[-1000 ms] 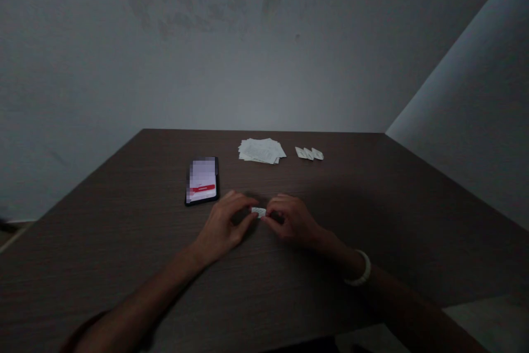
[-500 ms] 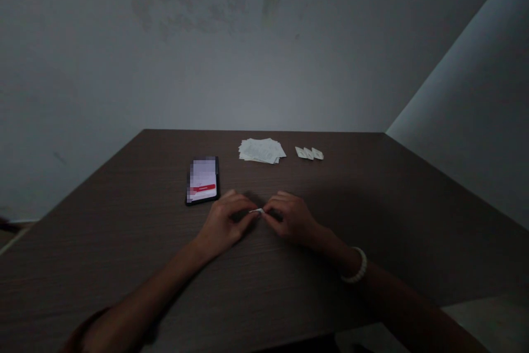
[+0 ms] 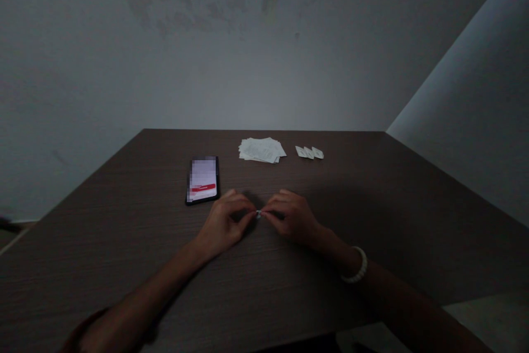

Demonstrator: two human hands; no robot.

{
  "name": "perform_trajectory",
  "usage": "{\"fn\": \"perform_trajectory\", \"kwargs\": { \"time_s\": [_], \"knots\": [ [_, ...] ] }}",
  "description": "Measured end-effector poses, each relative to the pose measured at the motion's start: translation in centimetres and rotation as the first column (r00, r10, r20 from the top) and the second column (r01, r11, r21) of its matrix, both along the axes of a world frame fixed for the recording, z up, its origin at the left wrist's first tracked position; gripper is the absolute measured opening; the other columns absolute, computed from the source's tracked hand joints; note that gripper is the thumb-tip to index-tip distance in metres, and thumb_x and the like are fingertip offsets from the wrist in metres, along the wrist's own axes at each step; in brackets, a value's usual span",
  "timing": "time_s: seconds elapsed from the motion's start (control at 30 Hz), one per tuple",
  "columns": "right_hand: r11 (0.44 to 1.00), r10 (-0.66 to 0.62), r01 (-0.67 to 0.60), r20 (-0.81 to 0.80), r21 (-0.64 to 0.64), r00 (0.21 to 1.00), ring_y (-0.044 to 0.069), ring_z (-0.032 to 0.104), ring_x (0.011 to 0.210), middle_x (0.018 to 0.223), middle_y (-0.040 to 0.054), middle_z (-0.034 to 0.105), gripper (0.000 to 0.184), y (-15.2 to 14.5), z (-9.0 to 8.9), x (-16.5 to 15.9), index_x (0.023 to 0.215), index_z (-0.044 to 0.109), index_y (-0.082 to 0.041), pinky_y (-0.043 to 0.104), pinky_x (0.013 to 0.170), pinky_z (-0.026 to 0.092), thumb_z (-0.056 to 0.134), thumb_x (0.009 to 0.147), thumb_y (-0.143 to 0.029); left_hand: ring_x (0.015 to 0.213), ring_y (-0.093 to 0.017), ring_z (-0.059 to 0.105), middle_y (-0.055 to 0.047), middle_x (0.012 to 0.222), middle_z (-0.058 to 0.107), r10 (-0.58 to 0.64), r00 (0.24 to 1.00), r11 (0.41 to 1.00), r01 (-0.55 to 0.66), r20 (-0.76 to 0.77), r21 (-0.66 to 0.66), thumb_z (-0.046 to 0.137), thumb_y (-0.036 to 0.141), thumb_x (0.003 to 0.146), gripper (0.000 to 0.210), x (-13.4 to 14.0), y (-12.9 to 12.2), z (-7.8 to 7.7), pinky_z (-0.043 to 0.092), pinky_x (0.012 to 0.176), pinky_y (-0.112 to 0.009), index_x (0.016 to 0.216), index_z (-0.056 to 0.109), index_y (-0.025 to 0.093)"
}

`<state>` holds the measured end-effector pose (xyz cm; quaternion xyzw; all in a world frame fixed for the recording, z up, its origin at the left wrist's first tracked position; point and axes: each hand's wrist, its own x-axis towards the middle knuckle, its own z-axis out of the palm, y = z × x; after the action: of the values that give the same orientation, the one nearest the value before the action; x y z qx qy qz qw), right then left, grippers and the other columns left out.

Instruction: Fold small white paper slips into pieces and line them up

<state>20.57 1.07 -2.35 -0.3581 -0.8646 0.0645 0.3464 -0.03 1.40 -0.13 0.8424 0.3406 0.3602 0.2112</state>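
Between my two hands a small folded piece of white paper [image 3: 258, 213] is pinched just above the dark table [image 3: 256, 287]. My left hand [image 3: 225, 218] grips its left end between thumb and index finger. From the other side, my right hand [image 3: 291, 215] pinches the right end the same way. Most of the paper is hidden by the fingertips. A loose pile of thin white paper sheets [image 3: 261, 150] lies beyond the hands. To its right are three small folded white papers [image 3: 309, 153] in an overlapping row.
A phone [image 3: 202, 179] with a lit screen lies left of the paper pile, close to my left hand. Behind the table stands a grey wall [image 3: 256, 77]. A pale bracelet [image 3: 359, 265] circles my right wrist.
The paper's visible part between the fingertips has changed from a flat, wider strip to a smaller, narrower bit. Both hands have hardly moved; everything else lies as before.
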Motion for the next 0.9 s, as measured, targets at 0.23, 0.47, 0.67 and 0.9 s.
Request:
{"fn": "perform_trajectory", "kwargs": {
  "time_s": [0.23,0.47,0.67,0.9],
  "knots": [
    [0.999,0.011,-0.009,-0.051,0.040,0.999,0.015,0.058,0.074,0.082,0.0031,0.070,0.012,0.22,-0.13,0.28,0.084,0.068,-0.018,0.029,0.073,0.043,0.058,0.090,-0.022,0.076,-0.018,0.058,-0.003,0.078,0.069,0.020,0.999,0.997,-0.018,0.029,-0.073,0.059,0.023,0.086,0.015,0.00,0.12,0.24,0.044,0.074,-0.033,0.076,0.069,0.020],
    [0.995,-0.006,0.003,0.027,0.098,1.000,0.016,0.057,0.078,0.085,0.0051,0.069,0.016,0.08,-0.17,0.49,0.085,0.067,-0.017,0.029,0.073,0.044,0.054,0.093,-0.023,0.078,-0.018,0.059,-0.004,0.079,0.068,0.024,0.998,0.997,-0.020,0.051,-0.077,0.061,0.029,0.086,0.015,0.15,0.09,0.13,0.044,0.072,-0.032,0.078,0.068,0.019],
    [0.985,-0.006,-0.004,0.054,0.174,0.999,0.016,0.056,0.076,0.087,0.0033,0.070,0.016,-0.05,-0.12,0.70,0.089,0.069,-0.020,0.029,0.068,0.043,0.053,0.092,-0.019,0.066,-0.017,0.058,-0.004,0.076,0.069,0.119,0.992,0.977,-0.125,-0.042,-0.172,0.060,0.034,0.085,0.020,0.00,0.17,-0.16,0.042,0.061,-0.030,0.082,0.071,0.019],
    [0.988,-0.046,0.046,-0.008,0.148,0.999,0.016,0.057,0.077,0.087,0.0048,0.070,0.015,-0.05,-0.13,0.64,0.089,0.071,-0.021,0.029,0.070,0.044,0.055,0.091,-0.023,0.066,-0.017,0.059,-0.006,0.077,0.071,0.151,0.987,0.949,-0.130,0.052,-0.287,0.064,0.035,0.081,0.020,0.13,0.21,0.16,0.044,0.060,-0.030,0.083,0.073,0.018]
  ]
}}
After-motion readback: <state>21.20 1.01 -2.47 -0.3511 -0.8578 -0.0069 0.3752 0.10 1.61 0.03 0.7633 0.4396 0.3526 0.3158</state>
